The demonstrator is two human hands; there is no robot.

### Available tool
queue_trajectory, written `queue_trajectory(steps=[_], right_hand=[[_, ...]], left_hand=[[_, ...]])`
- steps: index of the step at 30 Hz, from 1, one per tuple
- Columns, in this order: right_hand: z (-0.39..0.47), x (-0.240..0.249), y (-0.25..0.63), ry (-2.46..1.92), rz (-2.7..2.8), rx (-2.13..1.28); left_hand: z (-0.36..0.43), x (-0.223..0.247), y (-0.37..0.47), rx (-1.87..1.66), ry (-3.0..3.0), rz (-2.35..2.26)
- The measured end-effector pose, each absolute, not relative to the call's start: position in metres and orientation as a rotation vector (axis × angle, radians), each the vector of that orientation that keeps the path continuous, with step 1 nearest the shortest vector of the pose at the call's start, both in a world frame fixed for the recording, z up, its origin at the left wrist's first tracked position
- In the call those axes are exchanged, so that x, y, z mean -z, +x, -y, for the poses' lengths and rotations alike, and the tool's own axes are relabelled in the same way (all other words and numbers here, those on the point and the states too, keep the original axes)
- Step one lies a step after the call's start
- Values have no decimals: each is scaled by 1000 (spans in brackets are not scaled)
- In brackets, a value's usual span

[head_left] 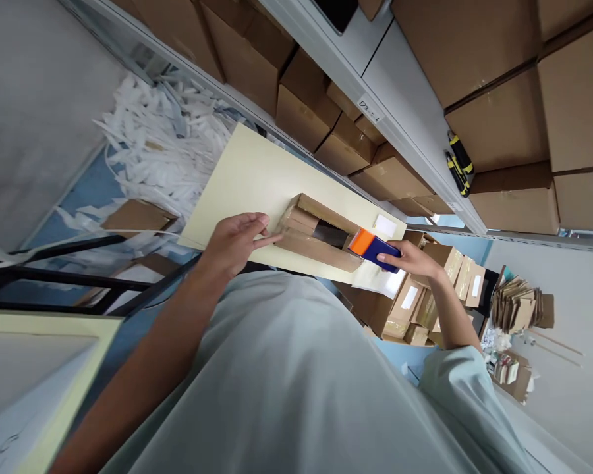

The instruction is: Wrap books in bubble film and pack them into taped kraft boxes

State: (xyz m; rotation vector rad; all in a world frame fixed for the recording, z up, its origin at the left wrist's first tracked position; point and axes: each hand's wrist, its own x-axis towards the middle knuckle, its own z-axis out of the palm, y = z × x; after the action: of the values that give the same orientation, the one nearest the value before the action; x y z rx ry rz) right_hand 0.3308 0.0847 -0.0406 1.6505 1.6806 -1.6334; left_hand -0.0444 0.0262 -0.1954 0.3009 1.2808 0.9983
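Note:
A long, narrow cardboard box [321, 251] lies open on a pale yellow board-like surface [257, 164] in front of me. Some brown cardboard and a dark item show inside it. My right hand [409, 258] grips a small dark blue and orange box [381, 253], whose orange end overlaps the right end of the cardboard box. At the other end is my left hand [234, 242], fingers loosely bent and apart, one finger stretched to the cardboard box's edge. I see nothing held in that hand.
Shelves [400, 72] of cardboard boxes run along the far side, with two yellow-and-black utility knives [458, 164] on one. White paper strips [172, 125] are heaped at left. More cartons [420, 303] stand at right. A black metal frame [64, 276] is near my left arm.

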Motion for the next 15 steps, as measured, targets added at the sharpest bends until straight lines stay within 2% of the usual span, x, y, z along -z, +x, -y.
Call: queue_trajectory(steps=[7,15], right_hand=[[-111,58,327,1646,-1550,1721],[-95,110,334,1583,-1496,1814]], left_hand=[[-36,227,-26,-996,241,-1270],[-41,241,-35,-990,222,-1294]])
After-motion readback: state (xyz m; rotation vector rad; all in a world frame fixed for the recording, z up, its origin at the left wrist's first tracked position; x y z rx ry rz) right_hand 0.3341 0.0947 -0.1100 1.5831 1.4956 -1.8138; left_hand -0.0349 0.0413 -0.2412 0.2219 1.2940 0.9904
